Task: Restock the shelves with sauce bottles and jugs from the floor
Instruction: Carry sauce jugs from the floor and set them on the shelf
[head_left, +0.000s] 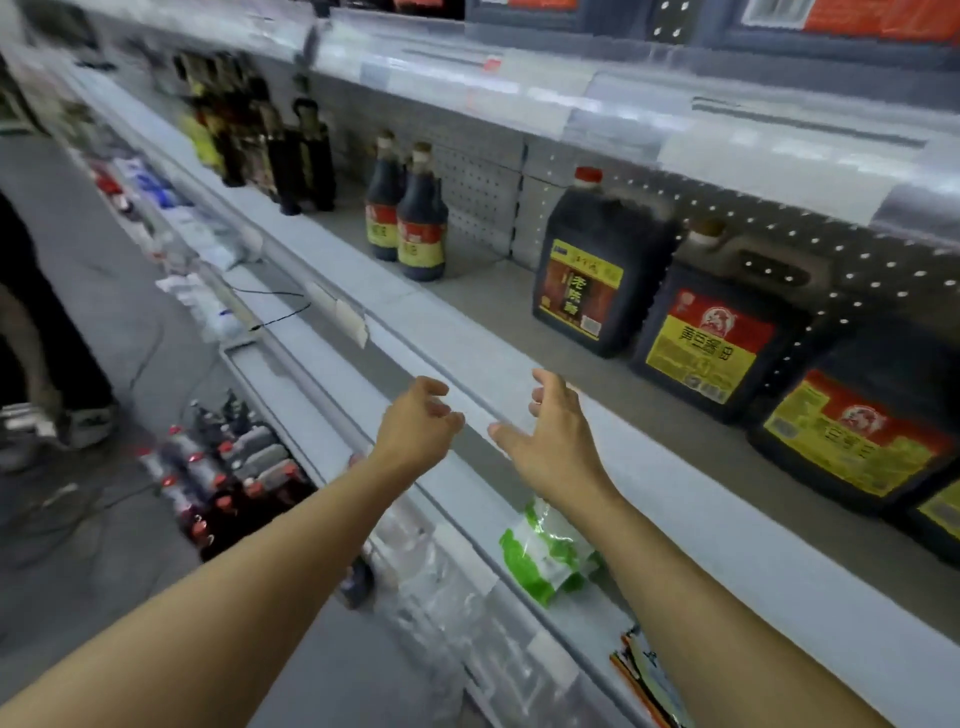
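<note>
In front of the grey metal shelf (519, 312), both bare hands hover empty: the left hand (415, 421) loosely curled, the right hand (550, 431) spread wide. On the shelf stand squat dark jugs (587, 270) with glossy yellow-red labels, the rightmost cut off, and slim bottles (421, 228) further left. Below the shelf, red-capped floor bottles (218, 483) lie blurred, partly hidden by the left forearm.

Retail shop aisle, seen from above. Long tiered metal shelves (519, 374) with a pegboard back panel (483, 192) and clear price-label strips (597, 119) carry labelled dark sauce bottles (421, 228) and jugs (592, 270). More bottles (218, 483) stand grouped on the floor (104, 322) below.
</note>
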